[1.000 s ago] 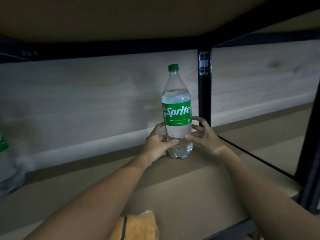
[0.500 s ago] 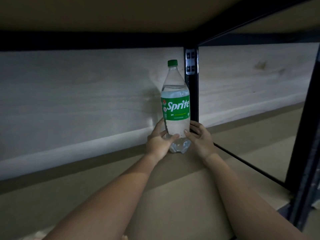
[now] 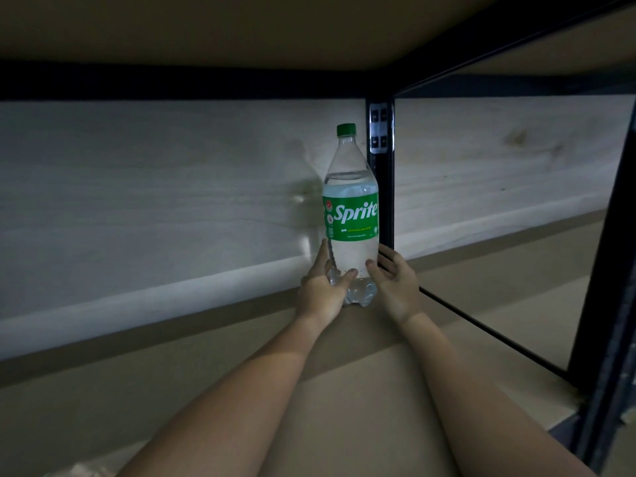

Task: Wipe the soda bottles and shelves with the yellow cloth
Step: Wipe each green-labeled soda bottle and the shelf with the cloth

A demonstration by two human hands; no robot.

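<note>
Shelf [image 3: 241, 390]: brown board running under both forearms and out beyond the hands to a pale wood-grain back wall [image 3: 155, 201]. Black upright post [image 3: 381, 187]: stands just beyond the right hand, directly behind the bottle's right edge. Sprite bottle [image 3: 351, 215]: clear plastic, green cap and green label, upright on the shelf between the two hands, close to the back wall. Left hand [image 3: 321, 287]: curled round the bottle's lower left side, thumb laid across the front below the label, fingers reaching up behind. Right hand [image 3: 392, 280]: cupped round the lower right side, thumb tip pressed on the front, fingers wrapped toward the rear. Both hands grip below the label.
</note>
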